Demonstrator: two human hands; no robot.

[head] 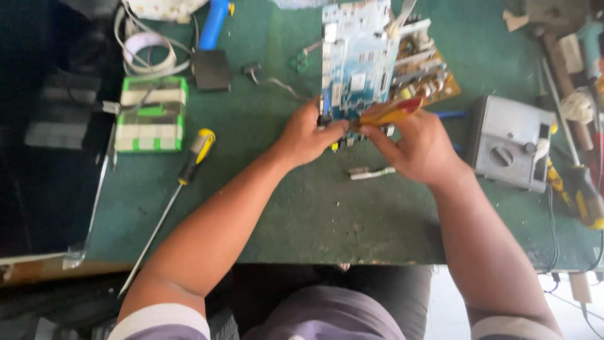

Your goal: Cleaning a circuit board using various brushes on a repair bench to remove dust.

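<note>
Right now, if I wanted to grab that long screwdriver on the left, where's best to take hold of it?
Grip the screwdriver by its yellow-and-black handle, coming from above. The handle is the thick end, lying flat on the green mat with open space around it; the thin shaft overhangs the table edge.

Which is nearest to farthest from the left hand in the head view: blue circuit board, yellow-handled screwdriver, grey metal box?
1. Blue circuit board: touching the left hand, just above it.
2. Yellow-handled screwdriver: on the mat to its left.
3. Grey metal box: far right, beyond the right hand.
</note>
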